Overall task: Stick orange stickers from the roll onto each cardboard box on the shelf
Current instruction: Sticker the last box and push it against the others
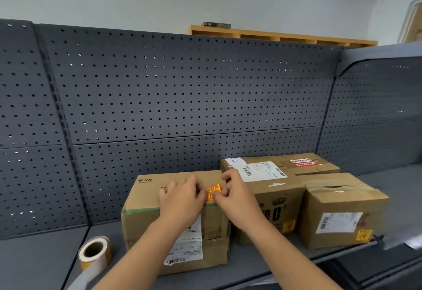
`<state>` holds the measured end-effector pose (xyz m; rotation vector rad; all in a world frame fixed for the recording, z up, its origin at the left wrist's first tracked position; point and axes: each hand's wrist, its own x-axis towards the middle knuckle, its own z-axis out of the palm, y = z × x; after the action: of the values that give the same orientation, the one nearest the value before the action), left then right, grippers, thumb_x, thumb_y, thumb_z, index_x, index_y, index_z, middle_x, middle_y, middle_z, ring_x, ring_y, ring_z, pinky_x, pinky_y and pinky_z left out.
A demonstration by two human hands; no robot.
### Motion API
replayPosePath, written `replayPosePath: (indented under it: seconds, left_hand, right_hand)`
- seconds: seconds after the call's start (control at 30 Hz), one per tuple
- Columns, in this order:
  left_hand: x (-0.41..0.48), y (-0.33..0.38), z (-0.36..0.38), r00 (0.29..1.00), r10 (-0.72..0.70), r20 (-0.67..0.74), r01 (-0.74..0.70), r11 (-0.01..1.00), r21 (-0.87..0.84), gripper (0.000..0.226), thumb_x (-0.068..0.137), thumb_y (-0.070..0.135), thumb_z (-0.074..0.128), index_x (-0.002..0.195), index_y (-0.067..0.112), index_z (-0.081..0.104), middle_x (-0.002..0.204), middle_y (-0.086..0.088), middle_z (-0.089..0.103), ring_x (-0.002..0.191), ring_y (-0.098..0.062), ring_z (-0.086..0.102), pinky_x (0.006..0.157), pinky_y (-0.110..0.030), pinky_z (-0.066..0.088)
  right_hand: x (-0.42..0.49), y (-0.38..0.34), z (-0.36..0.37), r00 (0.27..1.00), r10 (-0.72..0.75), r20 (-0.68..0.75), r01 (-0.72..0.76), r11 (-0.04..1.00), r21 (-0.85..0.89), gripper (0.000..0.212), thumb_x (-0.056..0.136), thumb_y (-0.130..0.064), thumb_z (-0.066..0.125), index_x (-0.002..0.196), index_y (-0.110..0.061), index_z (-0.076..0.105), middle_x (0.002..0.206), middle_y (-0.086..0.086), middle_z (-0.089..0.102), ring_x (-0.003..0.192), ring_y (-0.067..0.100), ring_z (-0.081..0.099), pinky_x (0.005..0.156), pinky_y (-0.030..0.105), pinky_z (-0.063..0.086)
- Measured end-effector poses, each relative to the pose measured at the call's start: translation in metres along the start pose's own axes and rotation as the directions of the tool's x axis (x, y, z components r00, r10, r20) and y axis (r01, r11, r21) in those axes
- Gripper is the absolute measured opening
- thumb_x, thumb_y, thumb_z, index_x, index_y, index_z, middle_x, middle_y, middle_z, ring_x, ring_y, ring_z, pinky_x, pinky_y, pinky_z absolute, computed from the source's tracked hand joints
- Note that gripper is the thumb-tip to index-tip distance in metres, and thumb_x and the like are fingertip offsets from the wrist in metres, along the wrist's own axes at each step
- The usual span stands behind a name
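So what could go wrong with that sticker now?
The orange sticker is pinched by the right hand, with the left hand at its other edge, and sits tilted over the left box, so it might go on crooked or creased. The roll sits near the shelf's front by the left arm, strip trailing down; an elbow could knock it off.

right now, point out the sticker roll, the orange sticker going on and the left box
sticker roll (105, 253), head view, on its outer wrap
orange sticker (215, 189), head view, on its printed face
left box (146, 194), head view, on its bare top face
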<state>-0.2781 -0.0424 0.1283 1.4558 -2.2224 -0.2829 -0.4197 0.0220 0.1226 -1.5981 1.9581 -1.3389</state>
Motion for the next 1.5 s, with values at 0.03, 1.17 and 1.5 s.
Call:
replayPosePath:
  seconds: [0.03,1.17,1.5]
  left_hand:
    - [0.0,-0.001,0.0,1.0,-0.004,0.005,0.004,1.0,-0.001,0.021,0.101,0.055,0.043,0.101,0.037,0.054,0.108,0.013,0.06,0.106,-0.019,0.047,0.093,-0.041,0.033]
    - [0.01,0.0,0.007,0.999,0.036,0.018,-0.037,0.998,0.057,0.039,0.108,0.031,0.034,0.141,0.036,0.054,0.133,0.004,0.067,0.118,-0.025,0.061,0.091,-0.042,0.034]
    - [0.004,0.003,0.007,0.989,0.067,0.13,-0.088,0.982,0.168,0.052,0.107,0.055,0.02,0.147,0.034,0.045,0.142,0.001,0.057,0.128,-0.027,0.051,0.098,-0.047,0.031]
  right_hand:
    - [-0.001,-0.001,0.001,1.0,0.002,0.003,-0.002,1.0,0.003,0.034,0.095,-0.022,0.068,0.121,-0.028,0.048,0.082,-0.004,0.056,0.078,0.01,0.057,0.065,0.022,0.04]
    - [0.025,0.02,0.018,0.992,0.105,-0.07,-0.125,0.902,-0.413,0.024,0.107,-0.02,0.037,0.098,-0.012,0.058,0.088,0.006,0.062,0.082,0.028,0.061,0.064,0.038,0.047]
    - [0.016,0.023,0.024,0.996,0.055,-0.075,-0.074,0.957,-0.282,0.026,0.109,-0.034,0.039,0.103,-0.017,0.058,0.101,0.0,0.059,0.089,0.02,0.059,0.079,0.043,0.053]
